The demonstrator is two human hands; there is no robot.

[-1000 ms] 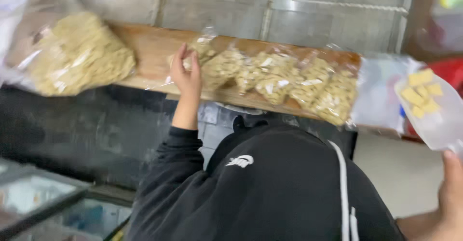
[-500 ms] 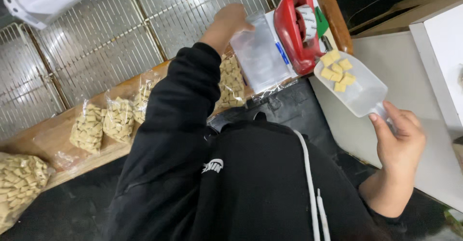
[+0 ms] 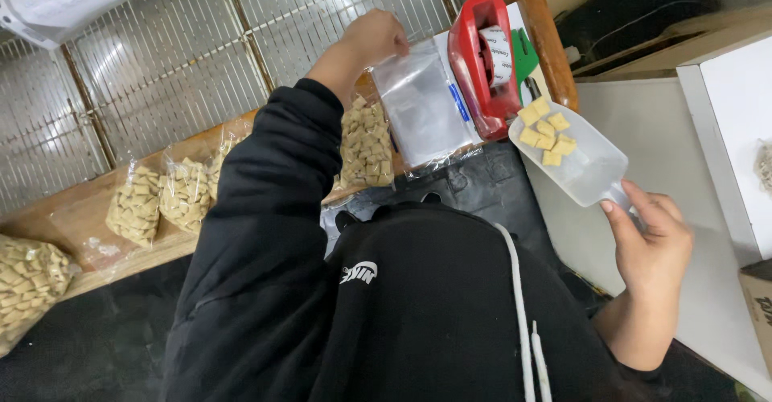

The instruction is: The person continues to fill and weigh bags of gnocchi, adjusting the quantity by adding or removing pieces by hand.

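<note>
Clear plastic scoop [image 3: 583,161] with a few pale yellow square pieces [image 3: 545,133], held level by its handle in the right hand [image 3: 647,245], fingers wrapped round it, just beside the red tape dispenser [image 3: 482,60]. Left hand [image 3: 374,38] stretched forward, fingers pinched on the top edge of an empty clear bag [image 3: 422,108] lying on the wooden shelf [image 3: 80,209]. Filled bags [image 3: 161,197] of the same pieces further left along that shelf, wire racks [image 3: 161,56] behind.

Tape dispenser [image 3: 482,64] right of empty bags [image 3: 422,108]
</note>
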